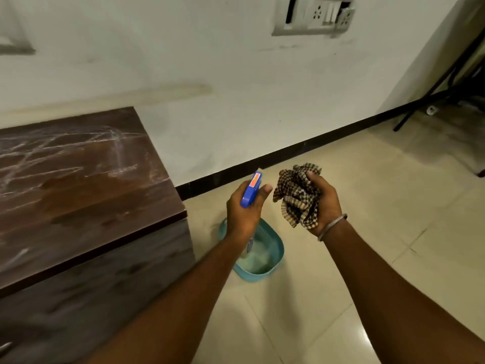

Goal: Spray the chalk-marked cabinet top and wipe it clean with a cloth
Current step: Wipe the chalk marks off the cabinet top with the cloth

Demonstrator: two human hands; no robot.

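The dark brown cabinet top (78, 185) fills the left of the view, with white chalk streaks across its far part. My left hand (242, 214) grips a spray bottle by its blue trigger head (251, 191), held off the cabinet's right end above the floor; the bottle body is mostly hidden under the hand. My right hand (324, 203) holds a bunched brown-and-cream checked cloth (296, 195) just right of the sprayer.
A teal plastic basket (273, 261) sits on the cream tiled floor below my left hand. A pale wall with a black skirting runs behind. A switchboard (315, 14) hangs high on the wall. Black furniture legs (430, 93) stand far right.
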